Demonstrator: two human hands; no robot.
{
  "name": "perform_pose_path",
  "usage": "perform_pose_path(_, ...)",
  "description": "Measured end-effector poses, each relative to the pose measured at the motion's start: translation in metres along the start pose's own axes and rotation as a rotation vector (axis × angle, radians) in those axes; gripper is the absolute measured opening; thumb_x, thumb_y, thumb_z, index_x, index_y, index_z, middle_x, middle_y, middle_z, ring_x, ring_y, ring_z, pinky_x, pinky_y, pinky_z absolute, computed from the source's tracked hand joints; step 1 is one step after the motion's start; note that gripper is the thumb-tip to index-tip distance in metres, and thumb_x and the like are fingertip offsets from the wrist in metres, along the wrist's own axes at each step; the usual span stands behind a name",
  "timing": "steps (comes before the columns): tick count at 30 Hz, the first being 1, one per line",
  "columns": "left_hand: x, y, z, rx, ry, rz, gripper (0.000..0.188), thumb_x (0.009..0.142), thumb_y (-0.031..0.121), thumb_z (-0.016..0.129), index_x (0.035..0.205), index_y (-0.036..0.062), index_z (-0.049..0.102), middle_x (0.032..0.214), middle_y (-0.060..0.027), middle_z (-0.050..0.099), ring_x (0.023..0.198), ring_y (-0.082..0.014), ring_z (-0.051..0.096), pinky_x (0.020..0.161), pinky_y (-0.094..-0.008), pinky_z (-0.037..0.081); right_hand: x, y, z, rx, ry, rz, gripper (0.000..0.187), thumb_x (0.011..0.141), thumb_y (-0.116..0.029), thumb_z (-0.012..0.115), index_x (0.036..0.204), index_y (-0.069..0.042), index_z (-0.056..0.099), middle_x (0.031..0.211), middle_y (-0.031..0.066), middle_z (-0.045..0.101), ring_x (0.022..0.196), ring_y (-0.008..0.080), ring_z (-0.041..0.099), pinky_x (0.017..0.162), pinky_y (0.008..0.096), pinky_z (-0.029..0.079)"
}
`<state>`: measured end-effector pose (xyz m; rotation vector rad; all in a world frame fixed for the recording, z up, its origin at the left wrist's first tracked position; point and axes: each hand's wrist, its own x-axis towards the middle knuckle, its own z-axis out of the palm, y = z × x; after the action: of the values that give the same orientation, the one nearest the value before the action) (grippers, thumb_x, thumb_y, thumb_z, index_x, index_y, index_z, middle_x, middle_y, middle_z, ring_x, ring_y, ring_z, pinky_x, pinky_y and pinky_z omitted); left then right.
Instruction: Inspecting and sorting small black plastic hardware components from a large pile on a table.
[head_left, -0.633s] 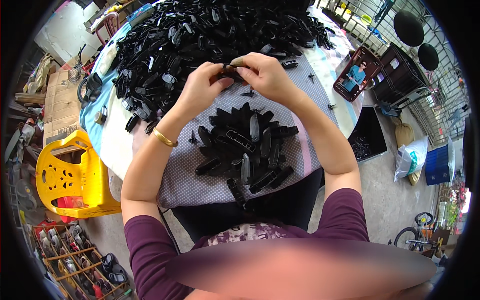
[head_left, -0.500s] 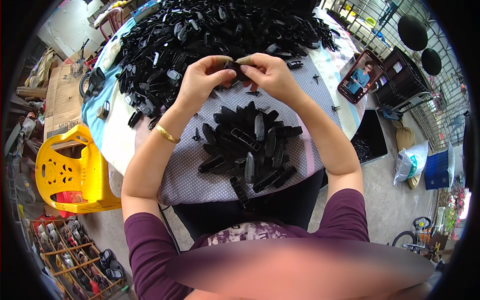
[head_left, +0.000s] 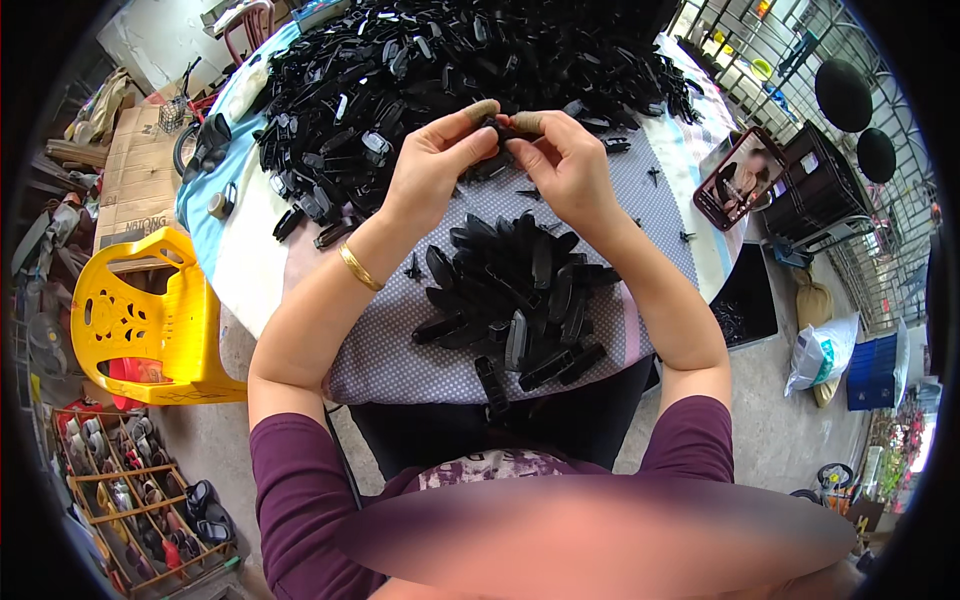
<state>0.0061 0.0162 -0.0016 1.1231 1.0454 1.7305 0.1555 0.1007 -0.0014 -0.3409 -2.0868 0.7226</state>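
Left hand [head_left: 430,165] and right hand [head_left: 572,172] still have their fingertips pinched on a small black plastic part [head_left: 499,129], but the dark-red-rimmed rectangular phone [head_left: 742,180] now shows a different scene.

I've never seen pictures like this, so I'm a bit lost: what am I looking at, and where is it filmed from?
There is no machine here: a person does the work. The view bends because it comes from a wide fisheye camera worn on the head, looking down; picture left is the person's left. The left hand and right hand meet over a cloth-covered table, pinching a small dark piece that the fingers partly hide. Nearer the body lies a small pile of black parts; beyond the hands spreads a much larger heap. A phone is at the table's right side, a yellow chair at left.
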Motion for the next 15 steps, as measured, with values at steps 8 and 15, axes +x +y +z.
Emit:
perform_pose_path(8, 0.000, 0.003, 0.001, 0.008, -0.074, -0.006, 0.030, 0.089, 0.006, 0.055, 0.119, 0.0003, 0.056, 0.107, -0.0085, 0.063, 0.098, -0.0125, 0.057, 0.090, -0.0243, 0.043, 0.003, -0.006, -0.007, 0.256, -0.299, 0.457, 0.025, 0.082, -0.020, 0.068, 0.095, 0.000, 0.064, 0.073, 0.0014, 0.063, 0.067, 0.0053, 0.057, 0.060, 0.0204, 0.048)
perform_pose_path(15, -0.001, 0.015, -0.003, 0.162, -0.136, 0.080, 0.025, 0.087, 0.000, 0.054, 0.110, -0.0015, 0.061, 0.100, -0.0091, 0.065, 0.092, -0.0124, 0.059, 0.086, -0.0230, 0.046, -0.004, -0.012, 0.000, 0.097, -0.129, 0.172, 0.017, 0.080, -0.009, 0.068, 0.090, 0.003, 0.065, 0.069, 0.0011, 0.063, 0.061, 0.0044, 0.054, 0.055, 0.0194, 0.044)
